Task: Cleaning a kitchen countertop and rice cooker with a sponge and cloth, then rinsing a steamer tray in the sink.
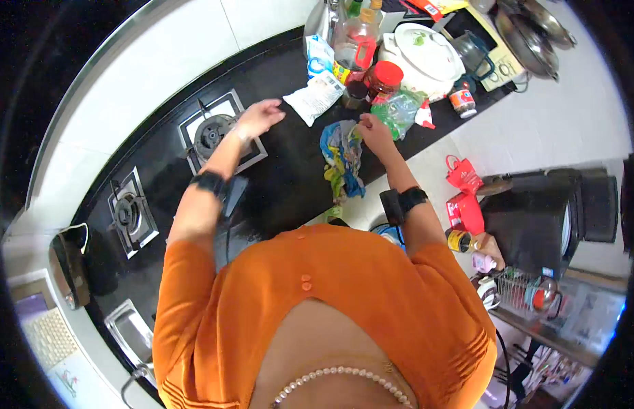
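My left hand (260, 118) is over the black countertop (286, 168), just right of the rear gas burner (213, 135). Its fingers are loosely bent, with nothing visible in them. A white plastic packet (317, 97) lies just beyond the fingertips, apart from them. At the upper edge of a crumpled cloth or bag (342, 158), patterned in blue, yellow and grey, the fingertips of my right hand (376, 134) pinch its corner. The crumpled piece reaches down to the counter's front edge. Beside that hand lies a clear and green plastic bag (398, 112).
Behind the packet stand a large bottle with a red handle (352, 48), a red-lidded jar (386, 79) and a white lidded pot (424, 56). A small labelled jar (462, 102) sits near the counter's end. Another burner (127, 209) and a sink (130, 327) are leftward.
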